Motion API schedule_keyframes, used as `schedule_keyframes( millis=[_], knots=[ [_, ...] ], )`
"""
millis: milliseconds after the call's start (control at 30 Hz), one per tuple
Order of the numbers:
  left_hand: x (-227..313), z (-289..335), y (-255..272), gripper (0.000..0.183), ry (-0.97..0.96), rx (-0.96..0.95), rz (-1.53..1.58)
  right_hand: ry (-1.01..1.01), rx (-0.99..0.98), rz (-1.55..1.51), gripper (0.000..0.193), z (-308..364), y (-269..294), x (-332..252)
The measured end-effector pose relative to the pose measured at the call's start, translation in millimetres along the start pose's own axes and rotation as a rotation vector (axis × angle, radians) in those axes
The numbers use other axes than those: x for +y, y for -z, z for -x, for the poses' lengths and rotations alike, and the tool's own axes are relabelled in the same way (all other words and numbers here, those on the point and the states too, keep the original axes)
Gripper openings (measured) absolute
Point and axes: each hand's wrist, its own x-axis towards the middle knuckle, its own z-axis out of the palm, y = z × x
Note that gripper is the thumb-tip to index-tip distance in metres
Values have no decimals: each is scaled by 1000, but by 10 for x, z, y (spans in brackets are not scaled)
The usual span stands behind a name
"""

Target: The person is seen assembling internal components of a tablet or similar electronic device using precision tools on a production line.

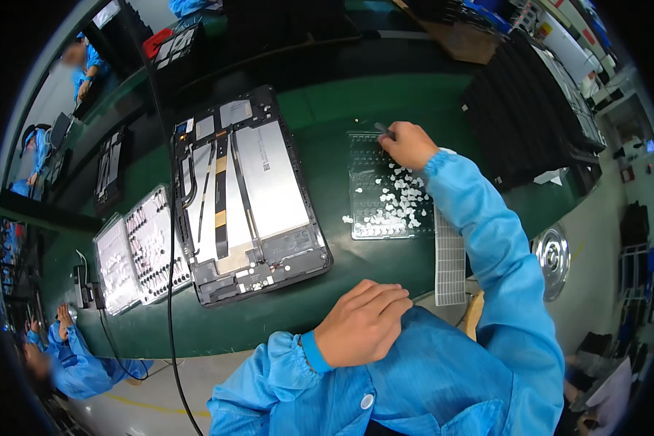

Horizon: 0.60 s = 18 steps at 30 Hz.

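Note:
At the far edge of a clear plastic tray (365,207), my right hand (410,147) is closed in a pinch around a small dark grey tool (382,129) that looks like tweezers. Its other end is hidden under the fingers. Many small white pieces (392,211) lie scattered over the tray, below that hand. My left hand (363,323) rests at the near table edge, palm down, its fingers side by side and loosely bent. Nothing shows in it. Left of the tray lies an opened tablet-like device (276,174), its silver battery panels and flat cables exposed.
Left of the device are sheets (149,240) with rows of small dark parts. A black cable (171,305) hangs across the view. A white gridded sheet (449,261) lies under my right forearm. Tall black stacks (523,109) stand far right. Other people in blue work at left.

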Motion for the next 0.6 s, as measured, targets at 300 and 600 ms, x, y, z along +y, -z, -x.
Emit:
schedule_keyframes(
  millis=[300, 600],
  knots=[
    [-210, -295, -279, 36, 675, 299, 950, 252, 124, -588, 18, 1116, 250, -262],
    [-360, -466, -379, 39, 709, 296, 1448, 471, 164, -480, 17, 2051, 240, -376]
  ],
)
